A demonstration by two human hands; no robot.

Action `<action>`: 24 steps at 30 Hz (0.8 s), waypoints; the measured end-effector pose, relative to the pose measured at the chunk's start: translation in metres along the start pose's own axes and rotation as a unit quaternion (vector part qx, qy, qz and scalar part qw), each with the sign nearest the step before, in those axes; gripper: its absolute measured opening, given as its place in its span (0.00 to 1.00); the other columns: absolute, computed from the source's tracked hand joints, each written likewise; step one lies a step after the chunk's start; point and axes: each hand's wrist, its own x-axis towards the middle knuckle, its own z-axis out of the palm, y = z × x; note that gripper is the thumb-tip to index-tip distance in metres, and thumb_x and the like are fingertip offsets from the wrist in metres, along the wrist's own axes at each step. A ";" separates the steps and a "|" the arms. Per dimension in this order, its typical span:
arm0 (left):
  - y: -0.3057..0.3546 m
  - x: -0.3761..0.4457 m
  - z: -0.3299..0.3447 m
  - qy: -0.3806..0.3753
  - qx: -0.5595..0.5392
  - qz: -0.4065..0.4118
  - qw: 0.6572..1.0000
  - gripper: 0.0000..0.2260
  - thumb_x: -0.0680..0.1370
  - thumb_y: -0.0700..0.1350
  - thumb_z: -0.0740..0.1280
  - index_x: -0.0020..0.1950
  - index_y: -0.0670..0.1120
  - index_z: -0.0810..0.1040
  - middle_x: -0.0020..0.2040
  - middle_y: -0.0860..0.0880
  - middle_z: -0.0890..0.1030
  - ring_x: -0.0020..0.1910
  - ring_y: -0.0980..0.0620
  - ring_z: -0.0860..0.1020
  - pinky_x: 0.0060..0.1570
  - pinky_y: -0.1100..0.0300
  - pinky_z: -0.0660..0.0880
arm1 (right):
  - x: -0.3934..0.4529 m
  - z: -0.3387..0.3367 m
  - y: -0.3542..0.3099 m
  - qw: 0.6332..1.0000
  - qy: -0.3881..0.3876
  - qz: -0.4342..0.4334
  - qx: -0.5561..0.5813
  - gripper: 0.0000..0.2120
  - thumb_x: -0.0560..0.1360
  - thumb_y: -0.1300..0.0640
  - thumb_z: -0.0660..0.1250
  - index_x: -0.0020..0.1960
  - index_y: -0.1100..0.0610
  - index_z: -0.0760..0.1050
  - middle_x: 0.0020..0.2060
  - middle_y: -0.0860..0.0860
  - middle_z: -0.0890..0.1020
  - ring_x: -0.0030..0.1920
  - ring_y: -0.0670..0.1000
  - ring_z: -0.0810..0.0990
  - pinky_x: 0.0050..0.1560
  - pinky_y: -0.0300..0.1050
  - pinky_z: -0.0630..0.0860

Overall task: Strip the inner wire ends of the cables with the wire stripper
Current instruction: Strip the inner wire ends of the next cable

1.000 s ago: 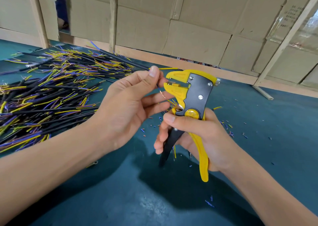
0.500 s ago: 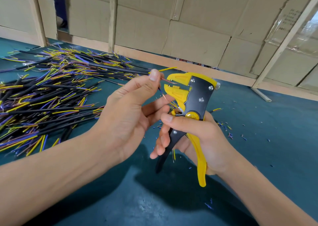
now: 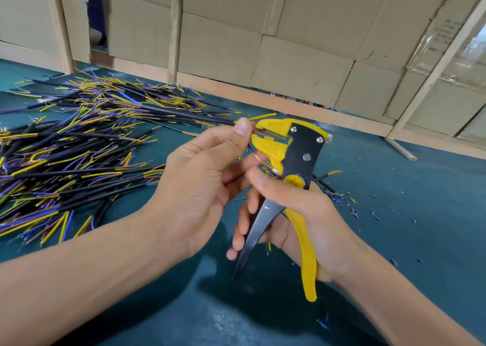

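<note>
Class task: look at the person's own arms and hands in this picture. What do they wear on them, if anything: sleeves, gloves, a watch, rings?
Nothing that shows. The left hand and right hand are bare, with no gloves and no rings on the fingers in view. Both forearms are uncovered as far as the picture's edge, so no sleeve shows, and neither wrist carries a watch or band. The fingernails are short and unpainted.

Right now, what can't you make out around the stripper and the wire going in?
All in the head view:
- Cable in the left hand: the fingers hide the grip.
- Wire in the wire stripper: too thin to tell whether insulation is cut.
- Stripper handles: right hand partly covers them.
- Pile of cables: cut off by the left edge.
</note>
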 end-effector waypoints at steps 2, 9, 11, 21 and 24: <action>-0.001 0.000 0.000 0.004 -0.005 -0.006 1.000 0.10 0.73 0.50 0.72 0.47 0.45 0.79 0.45 0.42 0.78 0.36 0.52 0.79 0.34 0.61 0.77 | 0.001 0.001 0.000 1.000 -0.002 -0.006 -0.001 0.14 0.72 0.53 0.77 0.38 0.62 0.78 0.33 0.63 0.78 0.33 0.62 0.81 0.43 0.66 0.81; -0.001 -0.001 0.001 -0.004 0.003 0.004 1.000 0.09 0.71 0.51 0.73 0.44 0.46 0.81 0.43 0.46 0.82 0.35 0.53 0.81 0.33 0.62 0.77 | 0.000 0.004 0.004 0.999 0.022 -0.027 0.005 0.07 0.69 0.58 0.74 0.35 0.59 0.78 0.30 0.63 0.77 0.28 0.61 0.80 0.36 0.60 0.80; -0.002 -0.001 0.001 0.000 0.003 0.018 1.000 0.06 0.71 0.49 0.73 0.41 0.47 0.83 0.42 0.47 0.83 0.36 0.53 0.82 0.34 0.63 0.77 | 0.000 0.005 0.005 0.999 0.022 -0.028 0.008 0.06 0.68 0.58 0.73 0.34 0.57 0.80 0.29 0.62 0.78 0.28 0.61 0.80 0.35 0.59 0.80; 0.001 -0.001 0.002 0.052 0.156 0.093 0.982 0.17 0.70 0.58 0.75 0.39 0.44 0.82 0.43 0.45 0.80 0.42 0.54 0.74 0.44 0.55 0.67 | 0.001 0.004 0.011 0.999 0.017 -0.029 0.027 0.09 0.68 0.59 0.71 0.32 0.60 0.74 0.28 0.60 0.77 0.27 0.60 0.80 0.36 0.57 0.80; 0.003 0.000 0.003 0.059 0.168 0.130 0.975 0.18 0.69 0.56 0.73 0.38 0.41 0.81 0.36 0.52 0.76 0.36 0.58 0.72 0.40 0.63 0.67 | 0.001 0.006 0.011 0.999 0.027 -0.019 0.031 0.09 0.65 0.59 0.70 0.30 0.58 0.72 0.25 0.58 0.74 0.24 0.58 0.77 0.32 0.51 0.79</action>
